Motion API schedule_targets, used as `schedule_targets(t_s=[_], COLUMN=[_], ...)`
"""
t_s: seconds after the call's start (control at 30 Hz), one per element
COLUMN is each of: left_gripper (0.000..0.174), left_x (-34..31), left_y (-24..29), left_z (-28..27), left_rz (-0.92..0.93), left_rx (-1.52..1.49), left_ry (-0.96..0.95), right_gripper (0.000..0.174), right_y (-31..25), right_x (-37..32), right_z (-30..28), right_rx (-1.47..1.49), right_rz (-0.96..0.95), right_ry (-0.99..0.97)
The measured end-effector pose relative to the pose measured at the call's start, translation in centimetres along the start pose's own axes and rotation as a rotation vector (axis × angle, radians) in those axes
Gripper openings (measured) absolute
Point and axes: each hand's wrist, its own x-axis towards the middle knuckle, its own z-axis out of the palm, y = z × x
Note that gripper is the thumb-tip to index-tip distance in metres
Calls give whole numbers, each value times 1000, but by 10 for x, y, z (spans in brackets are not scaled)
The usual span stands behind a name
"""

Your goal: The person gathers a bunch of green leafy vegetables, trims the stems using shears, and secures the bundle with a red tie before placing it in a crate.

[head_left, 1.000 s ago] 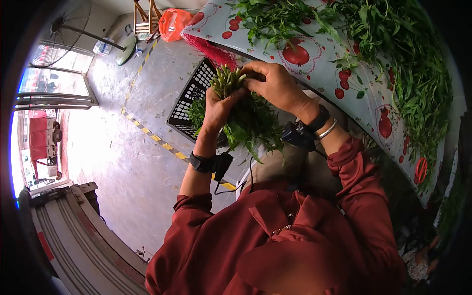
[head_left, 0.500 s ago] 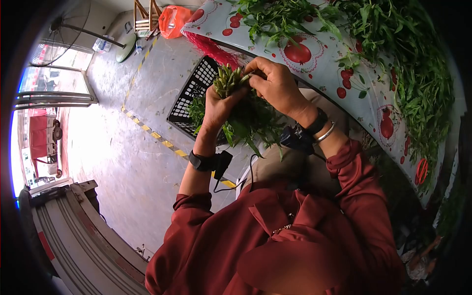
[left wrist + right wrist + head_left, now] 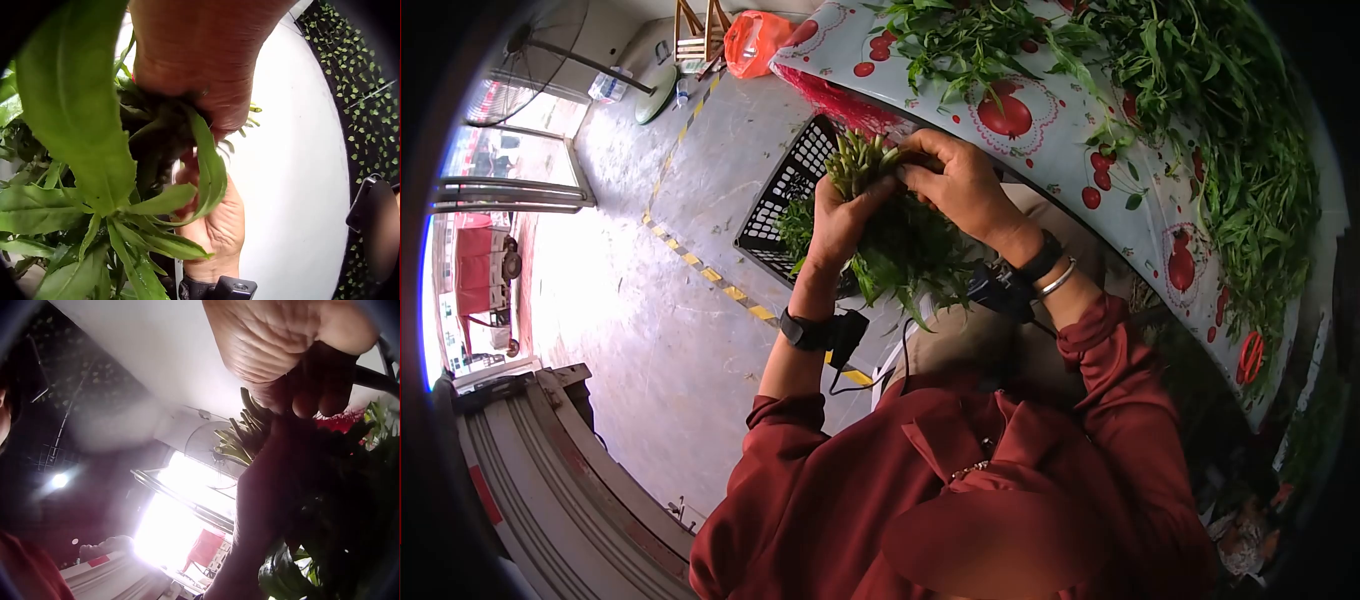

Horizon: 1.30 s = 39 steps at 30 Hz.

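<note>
A bunch of leafy greens [image 3: 912, 252] is gripped in my left hand [image 3: 836, 228], its cut stem ends [image 3: 858, 162] pointing up and the leaves hanging below. My right hand [image 3: 962, 188] pinches a stem at the right side of the bunch, thumb and forefinger close to the left thumb. Seen from the right wrist, the stem ends [image 3: 242, 436] stick out beyond the left fist. Long leaves [image 3: 75, 106] cover much of the left wrist view, with the right palm [image 3: 220, 228] behind them. Below the hands stands a black plastic crate [image 3: 750, 238] with more greens inside.
A table with a fruit-patterned cloth [image 3: 1060, 130] runs along the right, heaped with loose greens [image 3: 1250, 190]. A red looped object [image 3: 1250, 357] lies near its edge. Red netting [image 3: 825, 95] hangs by the crate. An orange bag [image 3: 752, 48] and a fan [image 3: 530, 50] stand farther off.
The left hand keeps its grip on the bunch. The right fingers have shifted slightly at the stems, and the right forearm has moved a little to the left.
</note>
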Motion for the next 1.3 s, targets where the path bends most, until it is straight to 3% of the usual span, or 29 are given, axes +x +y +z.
schedule_targets(t_s=[0.07,0.13,0.33,0.53,0.6,0.63,0.73,0.87,1.0,1.2,1.23,1.3], left_gripper=[26,24,23,22,21,20,20,18,24,17,17,17], left_x=[-1,-2,-1,0,0,-1,-5,-8,-8,-7,-7,-8], left_y=[1,5,4,8,7,8,5,1,1,3,5,7], left_z=[1,4,3,6,4,4,-1,-10,-13,-12,-12,-13], left_rz=[-1,-7,7,21,19,15,4,17,13,42,46,31], left_rx=[20,59,73,106,126,132,122,128,137,146,149,147], left_ry=[-5,22,6,16,16,32,82,105,136,178,180,182], right_gripper=[15,14,12,8,8,9,10,12,15,29,36,37], right_y=[1,7,7,3,2,-4,-15,-23,-29,8,9,12], right_x=[1,2,0,1,3,3,19,66,103,143,143,139], right_z=[0,3,6,5,1,-3,-32,-97,-145,-169,-167,-165], right_rx=[-47,-121,-161,-91,-117,-113,-229,-460,-559,-717,-650,-720], right_rz=[54,-87,-202,-212,-166,-77,-73,-297,-194,-150,-34,-69], right_ry=[-8,65,165,188,91,28,-12,116,273,242,220,223])
